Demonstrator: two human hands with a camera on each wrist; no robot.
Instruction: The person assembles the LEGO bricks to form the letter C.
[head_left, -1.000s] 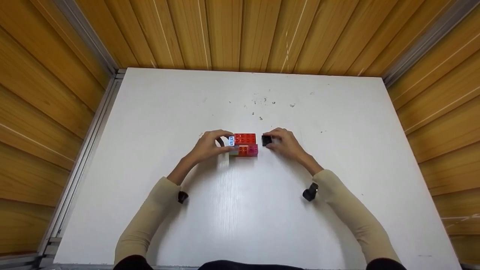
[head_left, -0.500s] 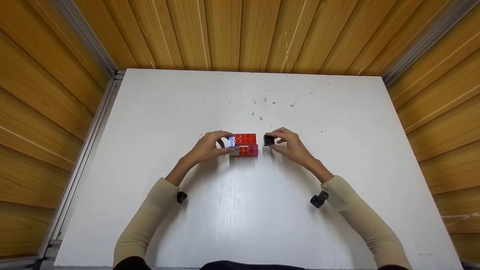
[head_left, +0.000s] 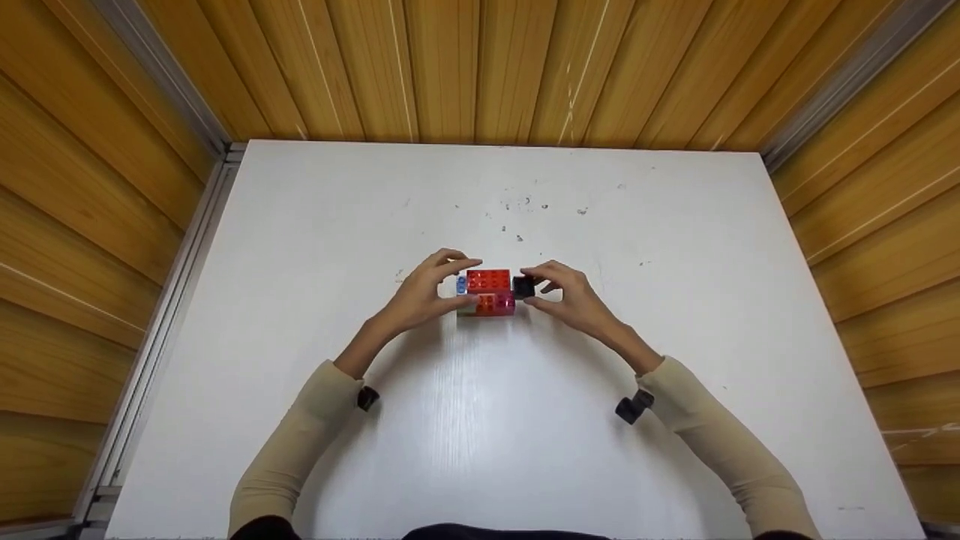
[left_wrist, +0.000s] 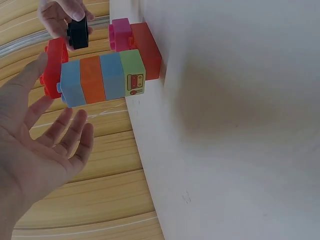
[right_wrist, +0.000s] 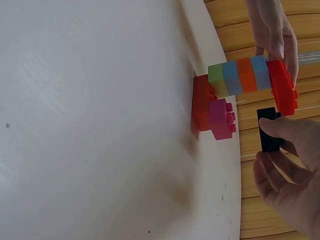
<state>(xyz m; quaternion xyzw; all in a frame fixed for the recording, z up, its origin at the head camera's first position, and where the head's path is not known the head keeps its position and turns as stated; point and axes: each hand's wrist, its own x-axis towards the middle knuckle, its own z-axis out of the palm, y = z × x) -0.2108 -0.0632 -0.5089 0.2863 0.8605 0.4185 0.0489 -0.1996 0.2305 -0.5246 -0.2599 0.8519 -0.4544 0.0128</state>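
Observation:
A toy brick structure stands on the white table. Its base is an orange-red brick [right_wrist: 201, 107] with a pink brick [right_wrist: 221, 119] on one end. At the other end rises a column of a green brick [left_wrist: 133, 72], blue bricks [left_wrist: 112, 75] and an orange brick [left_wrist: 92, 80], topped by a long red brick [head_left: 488, 280] that overhangs. My left hand [head_left: 424, 293] surrounds the column's top with fingers spread. Its thumb is close to the red brick; contact is unclear. My right hand [head_left: 574, 297] pinches a black brick [right_wrist: 269, 131] beside the red brick's overhanging end.
The white table [head_left: 337, 210] has dark specks [head_left: 527, 201] beyond the structure. Wood-look panels [head_left: 442, 67] border it behind and at the sides, with a metal rail [head_left: 172, 300] along the left. A black camera [head_left: 634, 406] hangs at the right wrist.
My right hand has shifted slightly right, then left, bringing the black brick close to the red brick. My left fingers have loosened and spread from the column's top.

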